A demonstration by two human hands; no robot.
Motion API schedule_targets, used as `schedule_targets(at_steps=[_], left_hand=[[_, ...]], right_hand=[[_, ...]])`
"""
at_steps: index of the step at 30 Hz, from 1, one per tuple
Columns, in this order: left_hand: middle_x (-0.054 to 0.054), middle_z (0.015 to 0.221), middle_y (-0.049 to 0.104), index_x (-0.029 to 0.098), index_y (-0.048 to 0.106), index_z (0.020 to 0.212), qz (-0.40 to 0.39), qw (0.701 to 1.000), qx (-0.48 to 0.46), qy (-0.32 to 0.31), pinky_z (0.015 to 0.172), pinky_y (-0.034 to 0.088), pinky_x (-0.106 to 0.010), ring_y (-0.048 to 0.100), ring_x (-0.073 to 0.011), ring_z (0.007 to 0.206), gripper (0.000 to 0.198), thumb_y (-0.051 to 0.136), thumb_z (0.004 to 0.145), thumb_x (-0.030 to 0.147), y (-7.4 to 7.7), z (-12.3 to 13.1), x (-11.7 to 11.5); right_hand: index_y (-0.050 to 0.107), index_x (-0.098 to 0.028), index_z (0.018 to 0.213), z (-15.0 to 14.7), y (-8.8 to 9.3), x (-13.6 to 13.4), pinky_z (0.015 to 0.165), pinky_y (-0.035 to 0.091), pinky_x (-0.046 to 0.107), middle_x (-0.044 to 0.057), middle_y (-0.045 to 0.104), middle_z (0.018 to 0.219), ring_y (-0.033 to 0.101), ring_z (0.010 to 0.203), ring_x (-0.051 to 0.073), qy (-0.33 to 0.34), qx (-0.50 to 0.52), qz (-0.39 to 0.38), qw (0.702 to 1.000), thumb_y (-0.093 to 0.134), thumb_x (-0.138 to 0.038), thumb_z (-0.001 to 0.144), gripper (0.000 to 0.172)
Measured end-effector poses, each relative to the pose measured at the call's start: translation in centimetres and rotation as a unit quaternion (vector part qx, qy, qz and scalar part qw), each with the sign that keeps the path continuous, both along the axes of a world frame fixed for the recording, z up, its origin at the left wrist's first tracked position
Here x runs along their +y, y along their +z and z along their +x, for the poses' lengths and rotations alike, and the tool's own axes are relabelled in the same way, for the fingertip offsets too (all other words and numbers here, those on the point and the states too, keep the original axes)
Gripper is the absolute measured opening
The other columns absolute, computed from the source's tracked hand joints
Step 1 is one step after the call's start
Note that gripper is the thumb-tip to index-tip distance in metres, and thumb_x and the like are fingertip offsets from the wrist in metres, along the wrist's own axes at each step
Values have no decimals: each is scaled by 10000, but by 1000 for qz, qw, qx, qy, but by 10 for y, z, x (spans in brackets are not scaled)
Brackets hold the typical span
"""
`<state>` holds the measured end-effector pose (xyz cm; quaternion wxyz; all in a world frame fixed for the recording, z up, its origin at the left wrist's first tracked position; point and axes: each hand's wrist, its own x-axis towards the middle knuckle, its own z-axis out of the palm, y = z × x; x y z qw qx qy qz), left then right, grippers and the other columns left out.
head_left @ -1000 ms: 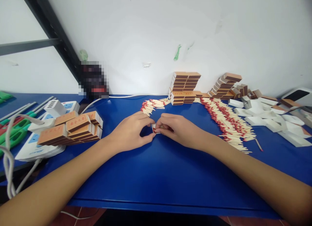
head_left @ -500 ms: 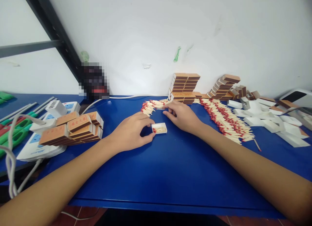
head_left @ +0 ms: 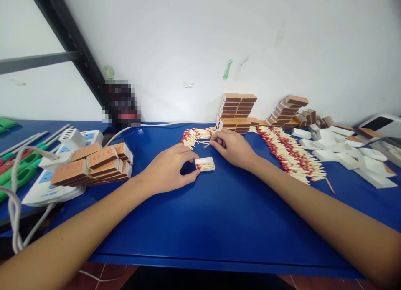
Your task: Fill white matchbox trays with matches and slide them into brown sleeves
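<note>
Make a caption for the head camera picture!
Left hand holds a white tray of matches; right hand pinches more beside the pile.

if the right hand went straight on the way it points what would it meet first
Most likely the small match pile, just ahead of the right hand and to its left. Depth is hard to judge there, so the hand may already be touching the pile's edge.
</note>
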<state>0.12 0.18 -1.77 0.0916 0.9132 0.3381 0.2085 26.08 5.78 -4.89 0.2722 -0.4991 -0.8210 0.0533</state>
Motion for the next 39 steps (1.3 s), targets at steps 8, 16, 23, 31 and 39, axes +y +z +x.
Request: schedule_targets(at_steps=[8,16,23,31,39], left_hand=[[-56,1034,749,198,728,1131,1,1000,1,2,908,561,-408,669,-244,1023,223,684,949,319,2,-1,-1],[-58,1054,750,198,725,1154,-8,1000,7,13,930,565,-417,668,-247,1052,245,679,955,334,2,-1,-1],[-56,1035,749,200,719,1121,-7,1000,2,15,913,562,-419,667,-248,1035,214,676,946,315,3,-1,0],[-62,1036,747,197,719,1109,-6,1000,3,23,916,564,-421,676,-256,1040,212,688,932,311,2,-1,0],[-67,1052,754,194,716,1137,5,1000,1,16,927,562,-419,674,-256,1053,225,672,951,314,2,-1,-1]], right_hand=[[607,-211,948,9,2,0,761,445,353,97,672,1004,615,876,245,8,-47,-28,998,554,-254,1026,104],[578,-216,974,21,9,-6,769,450,363,114,653,1067,622,892,254,17,-74,-31,997,510,-267,1039,107],[563,-233,915,10,27,-34,741,445,343,67,640,914,584,839,226,89,6,-43,995,522,-297,1041,147],[640,-226,935,-11,29,-55,687,424,313,33,625,873,565,754,177,136,17,-83,987,538,-293,1047,165],[699,-193,1279,1,3,-6,806,479,375,100,642,1025,624,881,238,49,-18,4,999,525,-275,1042,306]])
